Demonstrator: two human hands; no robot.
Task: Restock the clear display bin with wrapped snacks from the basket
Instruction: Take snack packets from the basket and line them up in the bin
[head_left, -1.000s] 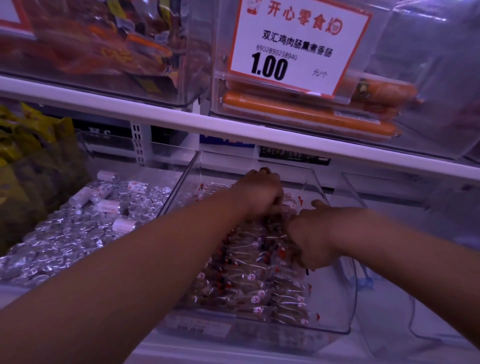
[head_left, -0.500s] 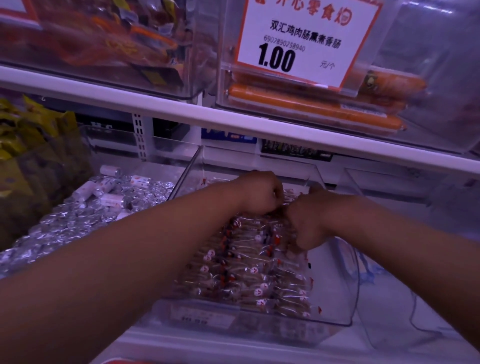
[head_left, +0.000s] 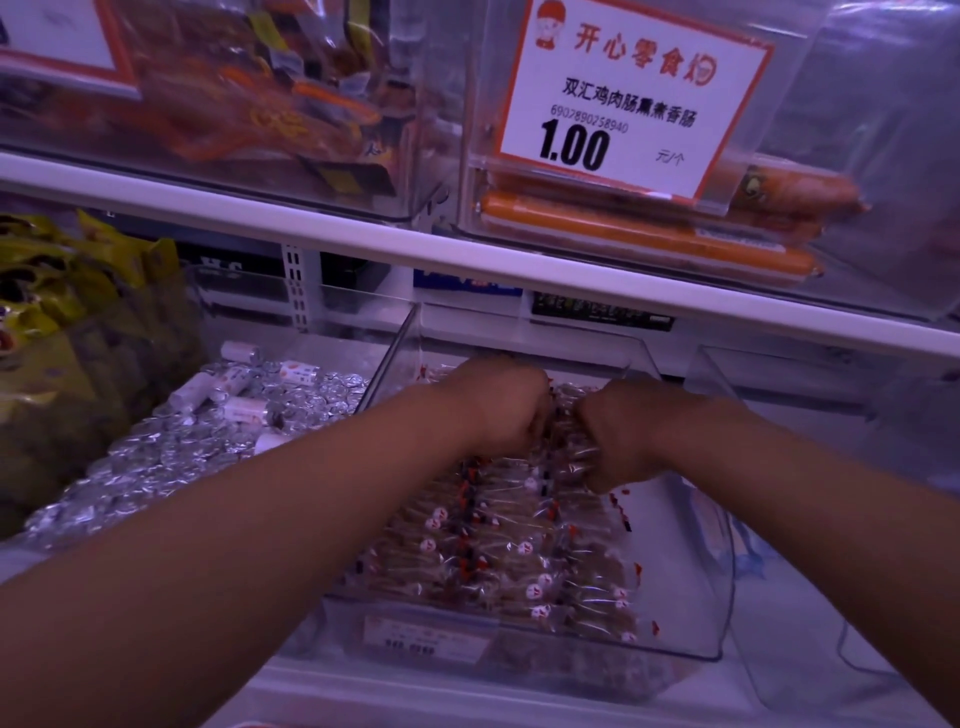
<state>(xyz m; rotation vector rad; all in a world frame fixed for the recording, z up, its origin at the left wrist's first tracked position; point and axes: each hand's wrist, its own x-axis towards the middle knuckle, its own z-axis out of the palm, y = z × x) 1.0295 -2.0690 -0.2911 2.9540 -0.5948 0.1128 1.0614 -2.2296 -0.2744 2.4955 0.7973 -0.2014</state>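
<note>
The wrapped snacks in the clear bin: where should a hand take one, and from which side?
Probably from above: the clear bin is open on top and the wrapped snacks lie flat in rows. Pinch one across its narrow middle.

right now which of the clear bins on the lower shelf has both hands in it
The middle bin, holding the clear-wrapped snacks. The left hand and right hand grip snacks at its back; the left-side bin holds silver foil sweets.

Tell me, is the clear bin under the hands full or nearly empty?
Partly full. Wrapped snacks cover most of the clear bin floor in rows, well below its rim.
</note>
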